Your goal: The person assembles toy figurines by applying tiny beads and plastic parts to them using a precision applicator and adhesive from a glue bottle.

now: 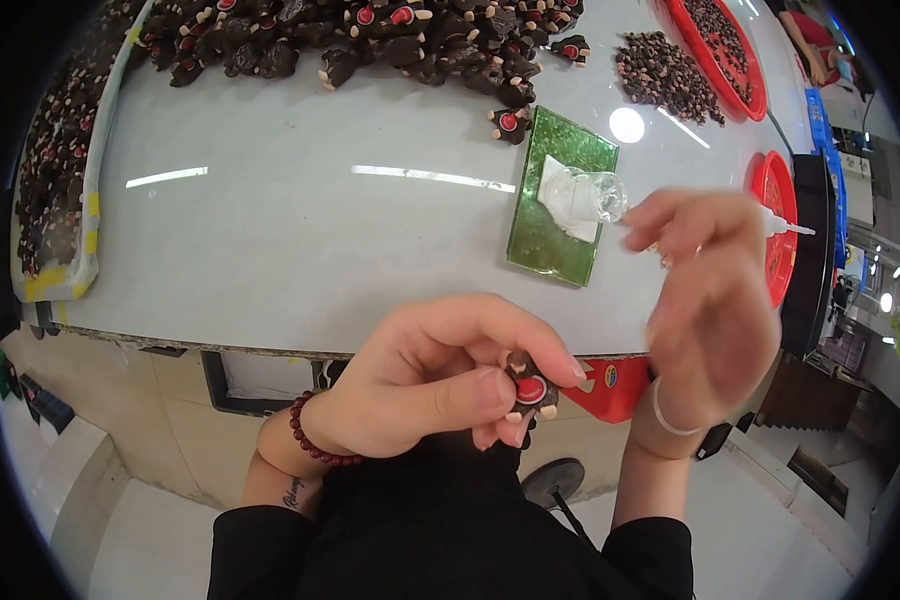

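My left hand [440, 375] is closed on a small dark brown figurine [528, 388] with a red emblem and pale tips, pinched between thumb and fingers in front of the table edge. My right hand [710, 290] is raised over the table's right side, smeared by motion, so I cannot tell whether it holds anything. Just left of it lies a green plate [560, 190] bearing a folded white tissue [567, 205] and a small clear plastic cup [602, 196]. Beyond my right hand, a white nozzle [792, 227] shows against a red tray [775, 180].
A heap of similar brown figurines [400, 50] covers the far side of the table [300, 240]. More fill a taped tray [90, 230] at left. At far right, small brown pieces [665, 75] lie beside a red tray [755, 95]. Another person [810, 45] is at upper right.
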Demonstrator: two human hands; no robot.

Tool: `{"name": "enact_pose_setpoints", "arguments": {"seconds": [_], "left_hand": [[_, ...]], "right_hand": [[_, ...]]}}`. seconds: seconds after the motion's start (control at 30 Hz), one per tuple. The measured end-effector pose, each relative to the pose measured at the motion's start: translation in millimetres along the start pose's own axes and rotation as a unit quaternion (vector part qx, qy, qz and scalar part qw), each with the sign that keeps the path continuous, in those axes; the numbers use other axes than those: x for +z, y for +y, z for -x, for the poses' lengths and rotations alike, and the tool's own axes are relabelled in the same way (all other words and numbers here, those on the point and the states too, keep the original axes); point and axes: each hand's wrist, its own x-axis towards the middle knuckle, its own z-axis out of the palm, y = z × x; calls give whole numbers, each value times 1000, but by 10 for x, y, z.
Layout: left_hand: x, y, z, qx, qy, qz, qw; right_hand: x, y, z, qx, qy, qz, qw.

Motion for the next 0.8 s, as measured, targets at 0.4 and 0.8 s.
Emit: {"name": "enact_pose_setpoints", "arguments": {"seconds": [0.4, 0.8], "left_hand": [[-40, -171, -86, -40, -75, 180, 980], [24, -138, -82, -2, -14, 45, 999]], "right_hand": [[217, 43, 263, -68, 22, -72, 995], [191, 184, 331, -75, 7, -145, 986]]}}
